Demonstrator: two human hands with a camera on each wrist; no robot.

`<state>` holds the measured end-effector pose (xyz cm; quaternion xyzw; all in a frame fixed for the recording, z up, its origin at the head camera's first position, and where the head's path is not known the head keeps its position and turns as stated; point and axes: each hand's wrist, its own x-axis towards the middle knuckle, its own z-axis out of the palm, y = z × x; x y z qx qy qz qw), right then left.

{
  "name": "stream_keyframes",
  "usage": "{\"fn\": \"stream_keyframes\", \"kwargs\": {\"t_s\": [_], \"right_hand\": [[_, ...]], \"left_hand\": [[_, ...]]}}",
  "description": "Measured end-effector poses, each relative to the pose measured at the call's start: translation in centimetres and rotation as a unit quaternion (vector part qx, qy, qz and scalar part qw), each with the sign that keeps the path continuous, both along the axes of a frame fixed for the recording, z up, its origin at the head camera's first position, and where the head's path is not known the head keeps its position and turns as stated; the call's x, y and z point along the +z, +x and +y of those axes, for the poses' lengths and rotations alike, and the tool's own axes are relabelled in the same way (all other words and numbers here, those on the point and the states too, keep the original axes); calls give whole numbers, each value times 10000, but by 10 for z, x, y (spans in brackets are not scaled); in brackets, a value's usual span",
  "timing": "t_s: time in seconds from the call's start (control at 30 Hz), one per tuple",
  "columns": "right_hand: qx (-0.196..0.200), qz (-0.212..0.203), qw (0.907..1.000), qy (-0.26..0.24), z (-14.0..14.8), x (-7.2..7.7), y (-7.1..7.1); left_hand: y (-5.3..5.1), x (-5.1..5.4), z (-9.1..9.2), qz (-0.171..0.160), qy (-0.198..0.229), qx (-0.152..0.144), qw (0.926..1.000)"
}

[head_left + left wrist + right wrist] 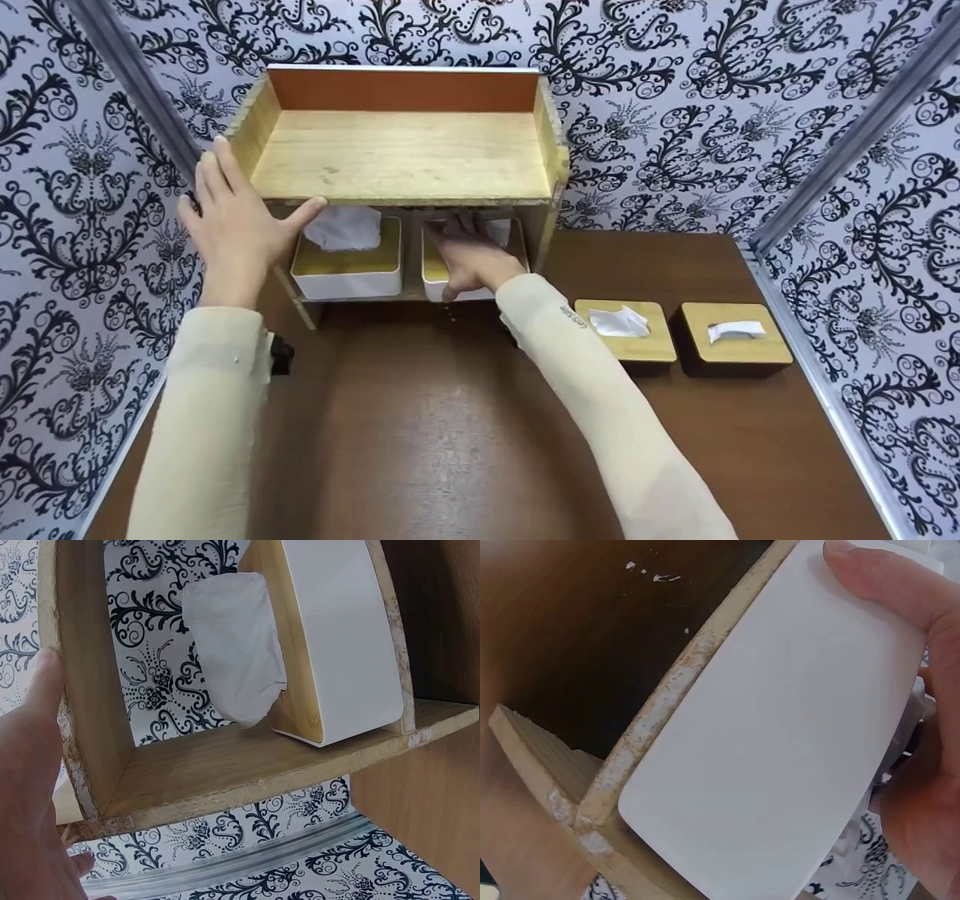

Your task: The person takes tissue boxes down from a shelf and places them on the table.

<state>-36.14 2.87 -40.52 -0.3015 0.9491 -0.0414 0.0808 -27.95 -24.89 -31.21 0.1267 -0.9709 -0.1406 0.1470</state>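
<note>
A wooden shelf unit (397,154) holds two white tissue boxes with wood lids on its lower board. My left hand (244,221) rests with spread fingers on the shelf's left side, its thumb at the front edge of the upper board. In the lower space, my right hand (472,255) reaches over the right white box (437,291), its thumb on the white front face (772,720); its other fingers lie over the lid. The left white box (349,285) stands beside it, a tissue (236,649) sticking out of its lid.
On the brown table (435,450), right of the shelf, stand two dark tissue boxes with wood lids, one nearer the shelf (649,349) and one farther right (739,352). Patterned walls (675,112) with metal rails enclose the table. Small white flecks lie on the table.
</note>
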Motion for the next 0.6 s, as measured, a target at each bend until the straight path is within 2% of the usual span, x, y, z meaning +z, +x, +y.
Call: {"fn": "stream_keyframes", "kwargs": {"t_s": [0.13, 0.3, 0.4, 0.6], "right_hand": [[78, 141, 9999, 64, -3, 1, 7], [252, 787, 9964, 195, -7, 0, 17], [214, 1042, 9939, 287, -9, 0, 24], [129, 1184, 9922, 373, -10, -2, 38]], "left_hand": [[1, 0, 0, 9, -13, -10, 10000], [2, 0, 0, 5, -16, -19, 10000], [2, 0, 0, 5, -10, -31, 10000], [2, 0, 0, 26, 30, -65, 10000]]}}
